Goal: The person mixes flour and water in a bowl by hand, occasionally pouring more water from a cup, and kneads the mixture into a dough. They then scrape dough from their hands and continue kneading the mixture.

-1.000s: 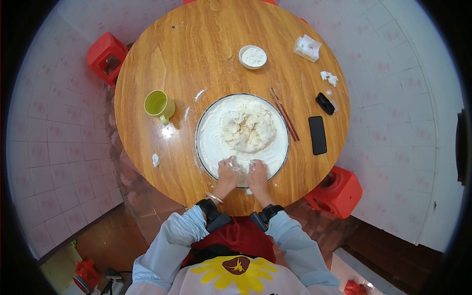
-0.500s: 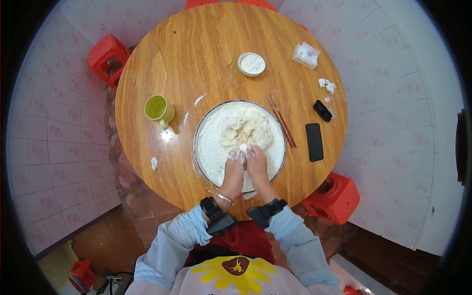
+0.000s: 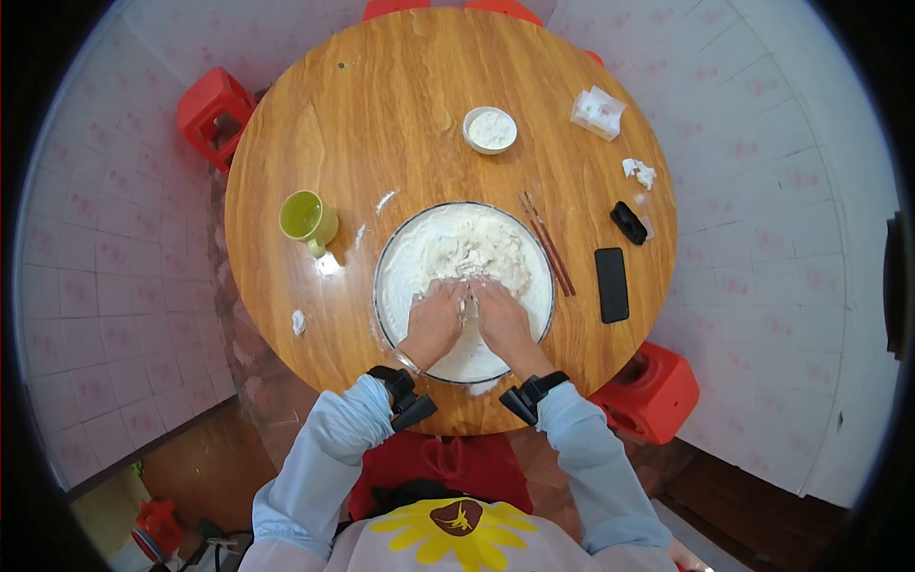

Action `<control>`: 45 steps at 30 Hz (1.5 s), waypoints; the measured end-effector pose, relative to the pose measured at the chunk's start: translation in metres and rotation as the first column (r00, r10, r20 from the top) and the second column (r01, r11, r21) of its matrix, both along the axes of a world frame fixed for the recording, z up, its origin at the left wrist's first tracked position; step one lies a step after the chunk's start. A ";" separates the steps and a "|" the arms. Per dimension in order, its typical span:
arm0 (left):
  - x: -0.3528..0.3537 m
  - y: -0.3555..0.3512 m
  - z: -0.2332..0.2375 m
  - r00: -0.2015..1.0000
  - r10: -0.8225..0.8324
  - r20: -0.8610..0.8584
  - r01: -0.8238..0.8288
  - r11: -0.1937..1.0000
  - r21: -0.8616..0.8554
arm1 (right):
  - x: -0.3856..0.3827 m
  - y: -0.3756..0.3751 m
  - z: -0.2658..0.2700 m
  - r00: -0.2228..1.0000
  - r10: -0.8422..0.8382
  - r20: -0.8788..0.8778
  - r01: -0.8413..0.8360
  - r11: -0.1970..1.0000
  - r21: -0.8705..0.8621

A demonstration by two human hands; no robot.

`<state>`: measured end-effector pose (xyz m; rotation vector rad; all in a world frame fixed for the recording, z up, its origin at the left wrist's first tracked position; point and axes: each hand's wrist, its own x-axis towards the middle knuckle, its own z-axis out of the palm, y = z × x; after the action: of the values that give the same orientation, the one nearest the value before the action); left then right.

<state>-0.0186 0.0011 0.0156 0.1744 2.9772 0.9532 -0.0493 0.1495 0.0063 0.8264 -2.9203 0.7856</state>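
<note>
A wide round basin [image 3: 388,329] on the wooden table holds white flour and a lumpy mass of dough [image 3: 481,253]. My left hand [image 3: 437,316] is in the basin at the near edge of the dough, its fingers bent and pressed into it. Beside it, my right hand [image 3: 499,316] presses on the dough too, with fingertips close to those of the left. Flour coats both sets of fingers, and the fingertips are partly hidden in the dough.
Left of the basin stands a green mug [image 3: 308,218]. A bowl of flour [image 3: 491,131] sits beyond it. To the right lie chopsticks [image 3: 549,245], a black phone [image 3: 612,284], a black case [image 3: 627,222], crumpled tissue [image 3: 640,173] and a tissue pack [image 3: 599,112]. Red stools surround the table [image 3: 400,86].
Both hands have turned from upright and close together to palms down, with the wrists wider apart. They now press on the dough's near side, which looks flatter.
</note>
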 end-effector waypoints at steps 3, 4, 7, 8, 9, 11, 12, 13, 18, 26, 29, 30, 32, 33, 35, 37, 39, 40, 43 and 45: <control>-0.003 -0.001 0.002 0.997 -0.054 -0.061 0.045 0.990 -0.136 | -0.013 -0.005 0.008 0.999 0.012 0.037 -0.016 0.994 0.104; -0.005 -0.001 0.006 0.997 -0.081 0.010 0.081 0.982 -0.170 | -0.017 -0.004 0.007 0.999 0.010 0.036 -0.014 0.995 0.103; -0.007 -0.003 0.008 0.990 -0.108 0.086 0.124 0.969 -0.212 | -0.032 -0.003 0.007 0.997 0.038 0.061 -0.046 0.988 0.149; -0.005 -0.003 0.007 0.989 -0.116 0.093 0.135 0.966 -0.220 | -0.037 -0.003 0.011 0.990 0.020 0.143 -0.045 0.983 0.179; -0.004 -0.003 0.007 0.989 -0.113 0.091 0.131 0.967 -0.220 | -0.042 -0.003 0.014 0.975 -0.001 0.223 -0.046 0.977 0.209; -0.003 -0.005 0.007 0.984 -0.136 0.116 0.160 0.960 -0.230 | -0.053 -0.002 0.010 0.967 0.001 0.255 -0.061 0.972 0.228; -0.003 -0.008 0.005 0.985 -0.136 0.106 0.158 0.959 -0.233 | -0.058 -0.001 0.007 0.957 0.002 0.290 -0.077 0.966 0.247; -0.003 -0.011 0.003 0.985 -0.147 0.095 0.163 0.966 -0.200 | -0.060 0.003 0.003 0.959 0.003 0.282 -0.076 0.966 0.246; -0.021 -0.015 0.007 0.969 -0.042 0.242 0.071 0.991 -0.113 | -0.044 0.026 -0.005 0.966 0.120 0.228 -0.090 0.986 -0.137; -0.048 -0.001 -0.016 0.999 -0.009 0.038 0.017 0.973 -0.231 | -0.025 0.024 0.011 0.964 0.155 0.218 -0.194 0.967 0.168; -0.056 0.001 -0.016 0.997 0.017 0.072 0.001 0.969 -0.247 | -0.015 0.028 0.014 0.968 0.177 0.175 -0.212 0.956 0.205; -0.059 0.002 -0.016 0.995 0.020 0.100 0.005 0.971 -0.240 | -0.013 0.029 0.015 0.972 0.179 0.155 -0.210 0.953 0.219; -0.058 -0.001 -0.014 0.993 0.012 0.120 0.015 0.975 -0.222 | -0.013 0.031 0.011 0.969 0.183 0.166 -0.214 0.958 0.193; -0.057 -0.003 -0.013 0.990 0.002 0.143 0.028 0.978 -0.205 | -0.014 0.032 0.009 0.966 0.186 0.181 -0.217 0.962 0.165; -0.046 -0.008 -0.009 0.992 -0.040 0.120 0.061 0.982 -0.178 | -0.018 0.033 0.006 0.967 0.181 0.180 -0.203 0.973 0.111; -0.032 -0.013 -0.004 0.997 -0.046 0.063 0.050 0.997 -0.060 | -0.020 0.032 0.005 0.965 0.187 0.185 -0.200 0.978 0.051; -0.023 -0.018 0.000 1.000 -0.014 -0.012 0.014 1.000 0.008 | -0.022 0.029 0.018 0.993 0.119 0.010 -0.118 0.989 -0.087; -0.017 -0.019 0.001 0.996 0.017 -0.084 -0.010 0.996 0.086 | -0.022 0.029 0.025 0.992 0.126 0.012 -0.125 0.988 -0.091; -0.003 -0.016 0.013 0.981 0.191 -0.019 -0.183 0.961 0.206 | -0.031 0.020 0.053 0.991 -0.061 0.121 0.089 0.965 -0.246; 0.005 -0.017 -0.007 0.967 0.254 0.002 -0.244 0.926 0.287 | -0.033 0.021 0.043 0.987 0.018 0.162 -0.005 0.997 -0.076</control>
<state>-0.0132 -0.0157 0.0083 -0.1952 2.9248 1.4212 -0.0820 0.1708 0.0489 0.8107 -3.0045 1.0039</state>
